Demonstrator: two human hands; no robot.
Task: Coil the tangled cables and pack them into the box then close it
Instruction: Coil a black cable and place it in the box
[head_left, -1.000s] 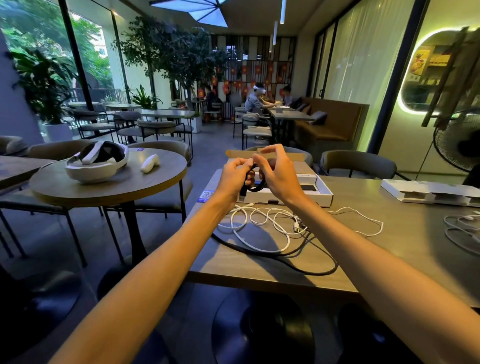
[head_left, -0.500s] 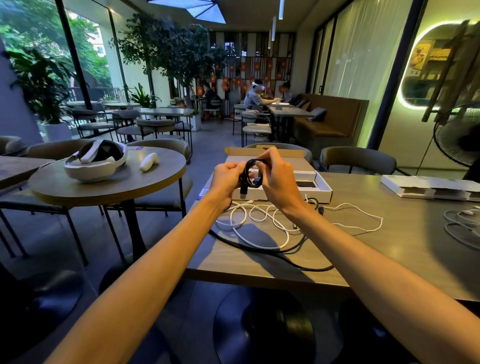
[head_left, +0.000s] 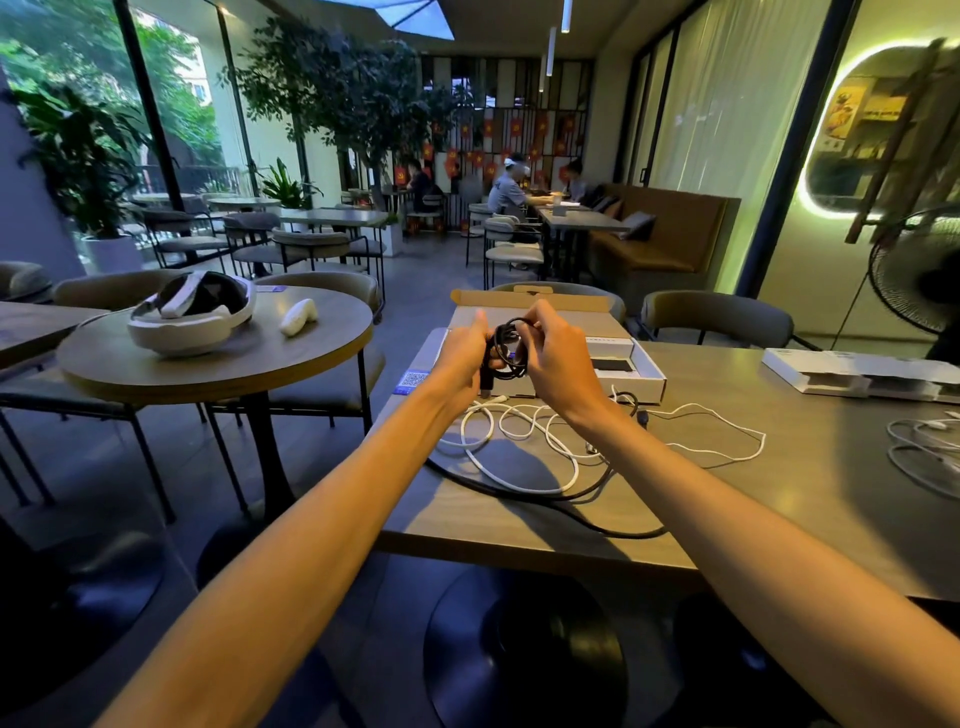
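Note:
Both hands are raised above the table's far left part, in front of the open white box (head_left: 647, 376). My left hand (head_left: 464, 353) grips a small coil of the black cable (head_left: 506, 347), its plug hanging down below the fist. My right hand (head_left: 556, 358) pinches the coil's loops from the right. The rest of the black cable trails down to the table and runs in a long curve near the front edge. A tangled white cable (head_left: 524, 441) lies on the table under my hands, one strand looping out to the right.
The box's brown lid (head_left: 530, 299) stands open behind my hands. A second flat white box (head_left: 857, 374) and more white cable (head_left: 919, 447) lie at the table's right. A round table (head_left: 208, 364) with a headset stands to the left, chairs beyond.
The black coil in my hands has gained loops and grown thicker. Both hands have shifted slightly, staying above the box's front; less black cable lies slack on the table.

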